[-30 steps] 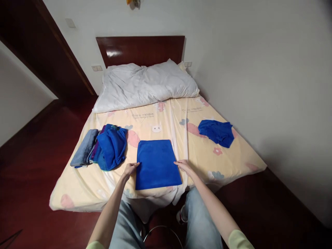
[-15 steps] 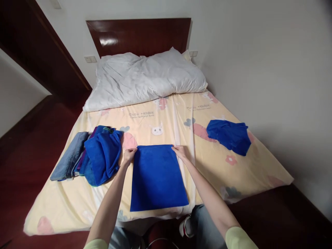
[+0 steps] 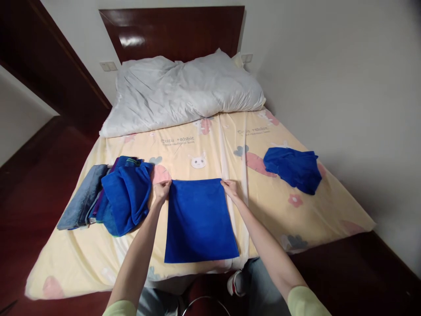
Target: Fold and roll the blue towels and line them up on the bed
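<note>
A flat blue towel (image 3: 200, 224) lies spread near the front edge of the bed. My left hand (image 3: 162, 190) pinches its far left corner. At the far right corner, my right hand (image 3: 230, 188) grips the cloth between thumb and fingers. The far edge is drawn straight between both hands, and the near edge rests on the sheet. To the left sits a pile of blue towels (image 3: 127, 195), loosely draped, beside folded denim jeans (image 3: 83, 195). Another blue cloth (image 3: 292, 168) lies crumpled on the right side of the bed.
The bed sheet (image 3: 194, 149) is pale yellow with rabbit and carrot prints. A white quilt (image 3: 184, 92) lies bunched before the dark wooden headboard (image 3: 177, 33). A wall (image 3: 329, 87) runs along the right. My legs and a shoe (image 3: 235, 283) show below the bed's edge.
Both hands keep hold of the towel's far corners; its far edge looks slightly lifted and pulled tighter. The view has shifted a little, so the headboard appears higher.
</note>
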Available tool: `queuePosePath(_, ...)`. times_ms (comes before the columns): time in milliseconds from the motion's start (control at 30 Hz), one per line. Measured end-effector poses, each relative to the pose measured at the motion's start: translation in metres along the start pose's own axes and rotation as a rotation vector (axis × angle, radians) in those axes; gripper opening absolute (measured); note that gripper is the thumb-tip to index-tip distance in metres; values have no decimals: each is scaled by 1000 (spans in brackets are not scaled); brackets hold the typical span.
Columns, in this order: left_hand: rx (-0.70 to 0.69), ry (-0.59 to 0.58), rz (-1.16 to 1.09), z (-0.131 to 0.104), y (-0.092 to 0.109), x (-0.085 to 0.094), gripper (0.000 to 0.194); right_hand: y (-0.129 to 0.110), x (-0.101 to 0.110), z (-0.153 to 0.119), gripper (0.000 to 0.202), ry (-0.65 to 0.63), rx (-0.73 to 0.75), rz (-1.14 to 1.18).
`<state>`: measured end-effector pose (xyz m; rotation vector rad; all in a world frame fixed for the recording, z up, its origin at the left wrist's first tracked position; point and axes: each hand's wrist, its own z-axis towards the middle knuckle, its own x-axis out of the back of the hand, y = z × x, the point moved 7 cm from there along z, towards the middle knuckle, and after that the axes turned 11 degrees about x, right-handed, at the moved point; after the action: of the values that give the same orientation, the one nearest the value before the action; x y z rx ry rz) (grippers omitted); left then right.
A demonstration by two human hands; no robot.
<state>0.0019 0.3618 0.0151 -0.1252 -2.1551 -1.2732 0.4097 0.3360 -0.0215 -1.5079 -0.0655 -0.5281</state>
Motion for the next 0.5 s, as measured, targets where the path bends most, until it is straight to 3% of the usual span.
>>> queuePosePath(200, -50, 13, 156, 0, 3, -5, 32, -2, -7, 1, 35, -40, -11, -99)
queuePosePath(500, -40, -284, 81, 12, 8, -16, 36, -10, -7, 13, 43, -234, -55, -170)
